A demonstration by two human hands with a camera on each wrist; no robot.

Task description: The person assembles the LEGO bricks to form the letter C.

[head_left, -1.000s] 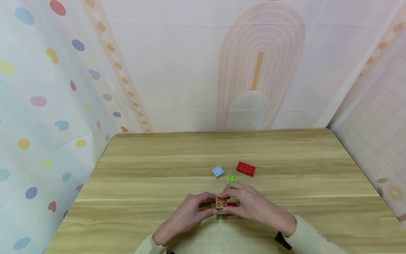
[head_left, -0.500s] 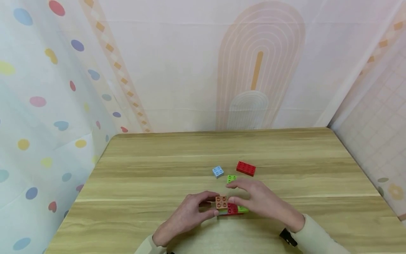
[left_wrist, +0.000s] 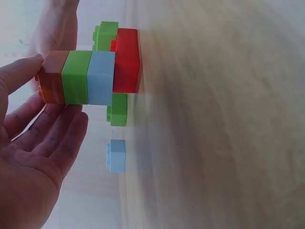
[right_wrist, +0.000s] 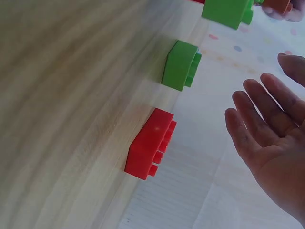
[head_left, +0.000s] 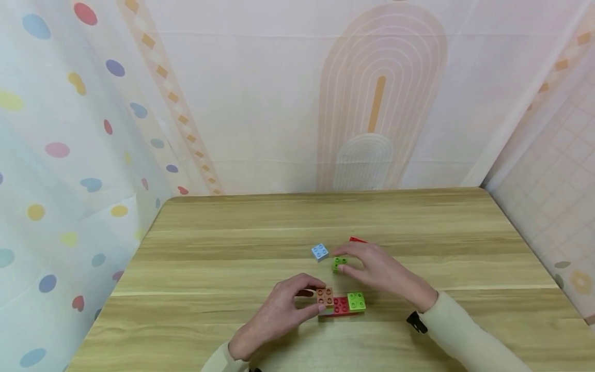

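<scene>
My left hand pinches the left tower of a toy brick build, thumb and fingers on either side near its top. In the left wrist view the tower stacks a brown brick over a green brick and a light blue brick, all on a long red brick. A bright green brick sits on the red one's right end. Above a loose green brick hovers my right hand, thumb and fingers spread around it. The right wrist view shows that hand's fingers apart, holding nothing.
A loose light blue brick lies just left of the loose green one. Farther back is a long red brick, mostly covered by the right hand in the head view. The wooden table ends at a patterned curtain.
My right hand has let go of the brown brick and moved away from the build, back and right to the loose green brick. The left hand has stayed at the tower.
</scene>
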